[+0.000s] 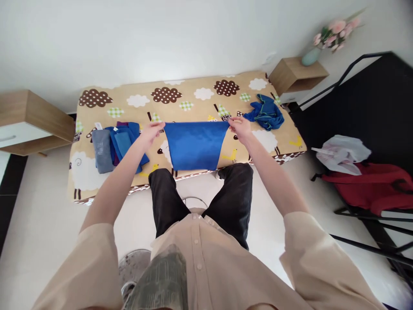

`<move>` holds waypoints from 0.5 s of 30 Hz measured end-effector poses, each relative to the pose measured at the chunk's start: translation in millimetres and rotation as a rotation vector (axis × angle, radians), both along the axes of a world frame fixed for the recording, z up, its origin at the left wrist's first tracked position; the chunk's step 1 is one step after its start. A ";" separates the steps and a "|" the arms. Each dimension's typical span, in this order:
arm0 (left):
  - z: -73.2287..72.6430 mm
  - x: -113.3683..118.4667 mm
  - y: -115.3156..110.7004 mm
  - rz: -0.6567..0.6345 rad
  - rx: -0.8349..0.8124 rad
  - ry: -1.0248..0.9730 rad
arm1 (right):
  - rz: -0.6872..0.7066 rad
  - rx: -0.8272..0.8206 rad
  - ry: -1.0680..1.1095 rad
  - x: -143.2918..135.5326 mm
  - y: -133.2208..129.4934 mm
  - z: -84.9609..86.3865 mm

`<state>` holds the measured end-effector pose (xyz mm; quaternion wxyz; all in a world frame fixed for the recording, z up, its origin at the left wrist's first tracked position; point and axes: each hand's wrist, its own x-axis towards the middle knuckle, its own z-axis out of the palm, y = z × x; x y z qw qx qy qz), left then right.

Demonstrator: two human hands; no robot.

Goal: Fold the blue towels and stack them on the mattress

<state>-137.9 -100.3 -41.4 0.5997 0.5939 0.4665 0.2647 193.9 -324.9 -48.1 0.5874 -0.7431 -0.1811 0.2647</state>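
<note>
A blue cloth hangs stretched between my two hands, over the near part of a patterned bed. My left hand pinches its upper left corner. At the upper right corner, my right hand is closed on it in the same way. To the left of my left hand lie a folded grey cloth and several folded blue cloths, partly hidden by my forearm. A crumpled blue cloth with light green edging rests on the bed to the right of my right hand.
Wooden nightstands flank the bed, one at left and one at right, the latter bearing a vase with pink flowers. On the right, a black frame stands near a red bag and a white plastic bag.
</note>
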 end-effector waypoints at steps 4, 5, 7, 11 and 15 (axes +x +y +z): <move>2.3 15.0 42.0 0.053 0.238 -0.160 | 0.130 0.228 -0.232 27.8 28.1 9.7; 0.0 14.0 48.2 0.055 0.314 -0.194 | 0.170 0.268 -0.286 31.6 29.5 11.5; -11.1 7.8 53.9 0.045 0.435 -0.211 | 0.214 0.298 -0.355 35.1 27.2 9.1; -60.3 -9.6 42.7 -0.004 0.520 -0.106 | 0.230 0.214 -0.357 28.1 11.9 -32.3; -128.3 -25.1 17.0 -0.087 0.418 0.141 | 0.266 -0.019 -0.285 0.3 -8.2 -106.8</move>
